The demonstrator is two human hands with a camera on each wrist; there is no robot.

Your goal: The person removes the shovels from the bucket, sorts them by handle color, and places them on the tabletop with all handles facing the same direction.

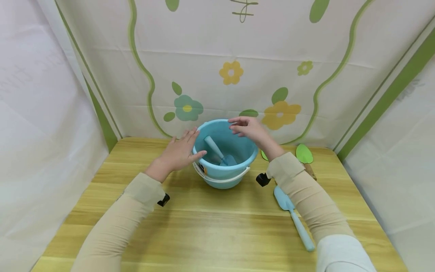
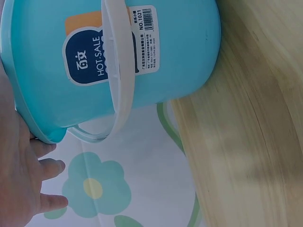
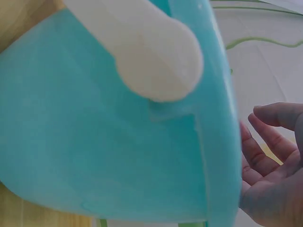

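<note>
On the tabletop [image 1: 190, 211] mid-back I see the bucket [image 1: 224, 170] upright, a trowel [image 1: 219, 153] inside. Left hand [image 1: 178, 153] rests flat-fingered on its left rim — grip slack, holding nothing. Right hand [image 1: 249, 128] hovers over the far rim, fingers loose. Second trowel [image 1: 293, 217] lies by my right sleeve.

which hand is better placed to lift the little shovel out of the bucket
Probably right: the right hand hovers over the bucket opening above the shovel; the left hand rests outside against the rim.
</note>
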